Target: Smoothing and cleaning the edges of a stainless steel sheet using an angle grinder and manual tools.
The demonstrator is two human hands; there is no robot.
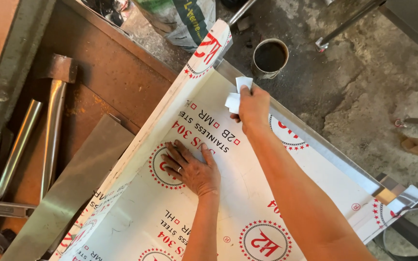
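Observation:
A bent metal sheet (247,193) covered in white protective film with red round marks lies tilted across the middle of the view. My left hand (192,166) rests flat on the film, fingers spread, a ring on one finger. My right hand (252,106) is at the sheet's far edge, fingers pinched on a peeled-up corner of the white film (235,94). Bare shiny metal (325,147) shows along the right edge of the sheet.
A rusty brown metal bench (112,77) lies left, carrying steel tubes (52,130) and a flat grey plate (78,183). On the concrete floor (364,87) stand a dark-filled tin can (270,58) and a printed sack (180,19). Metal rods (349,21) cross the top right.

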